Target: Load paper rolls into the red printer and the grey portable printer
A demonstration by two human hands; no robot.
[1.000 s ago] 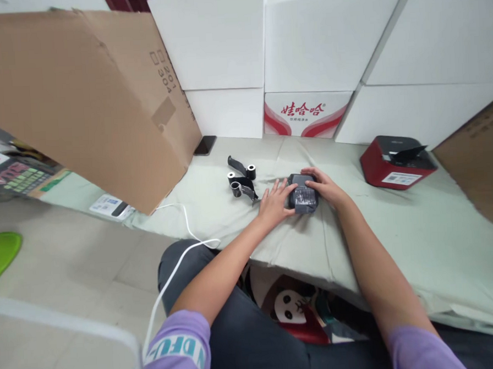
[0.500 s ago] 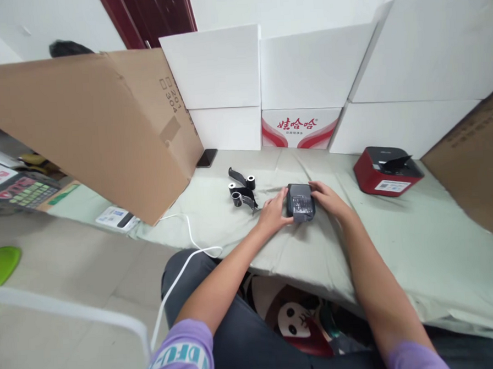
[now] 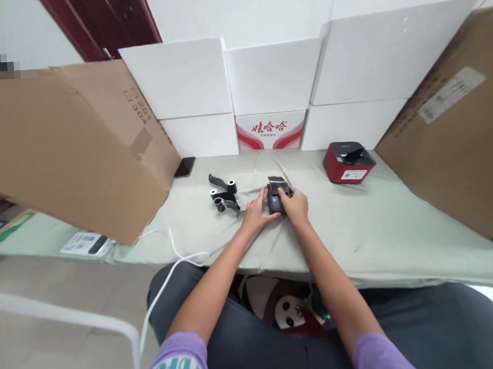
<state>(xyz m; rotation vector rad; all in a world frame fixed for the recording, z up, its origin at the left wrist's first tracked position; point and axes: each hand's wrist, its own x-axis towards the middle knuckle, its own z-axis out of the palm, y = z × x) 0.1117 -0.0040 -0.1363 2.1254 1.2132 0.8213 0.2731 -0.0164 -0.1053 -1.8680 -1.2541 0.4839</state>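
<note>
Strip [image 3: 275,181] shifted to far end of black box [image 3: 275,206]

Left hand [image 3: 256,212] holds box's left side, right hand [image 3: 296,206] its right and top; box on table [image 3: 348,229] beside rolls [image 3: 219,204]. Uneven thumb pressure could crease strip.

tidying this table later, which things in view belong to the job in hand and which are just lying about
Job:
black device, in left hand and right hand
dark strip on it
black rolls, probably

Lying about, apparently:
phone
red device
white cable
</note>
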